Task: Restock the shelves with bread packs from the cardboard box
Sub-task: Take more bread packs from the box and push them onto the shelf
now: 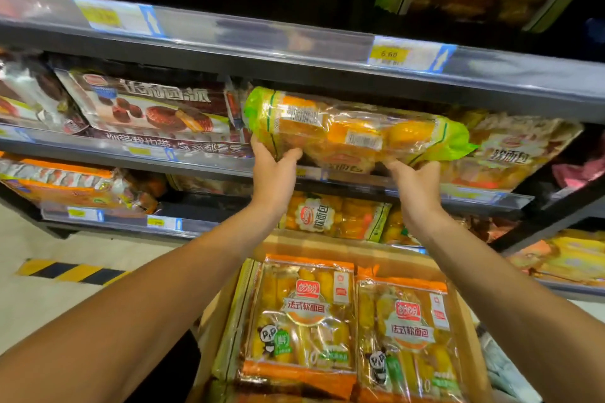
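Mostly fingertips [262, 144] hidden under bread pack [347, 131]

1. 2 bare forearms are extended upward and forward, converging toward 12 o'clock.
2. The left hand [273, 170] is raised at about 11 o'clock, back of the hand toward the camera, thumb spread toward 2 o'clock and pressed on the held bread pack [353, 131], the other fingers hidden behind it.
3. The right hand [415, 186] is raised at about 1 o'clock, fingers curled up under the pack's lower edge.
4. Both wrists are bent slightly back, and the pack is gripped from below by both hands.
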Action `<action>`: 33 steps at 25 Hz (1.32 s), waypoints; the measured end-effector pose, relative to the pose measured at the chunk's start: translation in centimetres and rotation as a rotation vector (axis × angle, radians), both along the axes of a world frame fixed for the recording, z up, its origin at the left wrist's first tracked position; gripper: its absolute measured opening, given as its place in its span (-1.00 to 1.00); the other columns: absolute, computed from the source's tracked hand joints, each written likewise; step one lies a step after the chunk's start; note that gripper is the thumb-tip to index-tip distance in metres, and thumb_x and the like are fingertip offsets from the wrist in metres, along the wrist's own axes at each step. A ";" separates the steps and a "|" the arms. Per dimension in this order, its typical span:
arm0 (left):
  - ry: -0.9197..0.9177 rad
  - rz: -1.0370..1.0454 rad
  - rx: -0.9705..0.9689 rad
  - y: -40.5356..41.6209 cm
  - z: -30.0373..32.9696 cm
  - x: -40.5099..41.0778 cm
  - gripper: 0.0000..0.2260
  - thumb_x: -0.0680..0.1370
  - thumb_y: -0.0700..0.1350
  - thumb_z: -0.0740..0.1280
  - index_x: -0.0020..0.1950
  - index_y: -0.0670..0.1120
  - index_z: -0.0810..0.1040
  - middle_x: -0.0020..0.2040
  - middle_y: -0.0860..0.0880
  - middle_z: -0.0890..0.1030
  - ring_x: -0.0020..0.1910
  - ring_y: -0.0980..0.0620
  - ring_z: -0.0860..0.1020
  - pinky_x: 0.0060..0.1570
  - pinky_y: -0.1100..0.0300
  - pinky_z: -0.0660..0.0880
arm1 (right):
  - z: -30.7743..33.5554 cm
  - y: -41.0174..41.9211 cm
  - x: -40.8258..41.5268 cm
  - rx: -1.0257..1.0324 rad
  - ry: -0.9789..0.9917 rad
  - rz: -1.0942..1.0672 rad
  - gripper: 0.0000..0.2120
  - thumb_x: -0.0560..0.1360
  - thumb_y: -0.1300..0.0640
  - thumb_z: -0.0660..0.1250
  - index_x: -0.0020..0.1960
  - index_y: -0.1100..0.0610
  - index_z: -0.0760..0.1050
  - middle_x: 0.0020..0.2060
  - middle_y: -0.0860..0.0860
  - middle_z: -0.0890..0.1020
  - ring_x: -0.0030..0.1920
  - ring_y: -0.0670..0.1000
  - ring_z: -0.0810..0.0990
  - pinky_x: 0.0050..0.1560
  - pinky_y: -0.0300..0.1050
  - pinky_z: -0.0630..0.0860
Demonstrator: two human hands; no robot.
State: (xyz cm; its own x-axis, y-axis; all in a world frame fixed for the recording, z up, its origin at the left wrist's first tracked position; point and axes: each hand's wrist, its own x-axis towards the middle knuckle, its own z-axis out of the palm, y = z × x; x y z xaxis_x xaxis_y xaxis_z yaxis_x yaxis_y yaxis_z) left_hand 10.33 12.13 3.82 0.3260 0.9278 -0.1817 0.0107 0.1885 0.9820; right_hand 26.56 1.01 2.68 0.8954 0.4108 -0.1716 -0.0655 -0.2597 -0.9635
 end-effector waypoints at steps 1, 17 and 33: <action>0.021 -0.022 0.005 0.6 -0.1 0.5 -0.31 0.61 -0.13 0.35 0.62 -0.08 0.03 0.52 -0.02 0.33 0.49 -0.04 0.30 0.34 0.21 0.23 | -0.4 0.7 0.3 -0.006 -0.010 0.011 -0.53 0.50 0.05 0.45 0.21 0.17 0.25 0.03 0.00 0.46 0.18 0.07 0.48 0.19 0.05 0.44; 0.740 -0.262 0.359 10.5 -2.5 7.9 -0.75 0.61 -0.15 0.31 0.20 -0.28 0.59 0.10 -0.23 0.61 0.13 -0.17 0.56 0.02 0.14 0.42 | -0.6 9.7 7.5 -0.487 -0.177 0.200 -0.29 0.55 -0.22 0.32 0.50 0.20 0.26 0.30 0.14 0.47 0.37 0.20 0.41 0.33 -0.05 0.38; 1.292 -0.822 0.674 13.4 -5.4 9.9 -0.47 0.67 0.25 -0.05 0.62 0.22 -0.10 0.61 -0.08 0.20 0.55 -0.19 0.22 0.47 -0.03 0.19 | -4.3 9.7 10.7 -1.057 -0.953 0.743 -0.48 0.69 -0.10 0.10 0.60 -0.04 0.10 0.58 0.11 0.18 0.54 0.23 0.20 0.47 0.14 0.26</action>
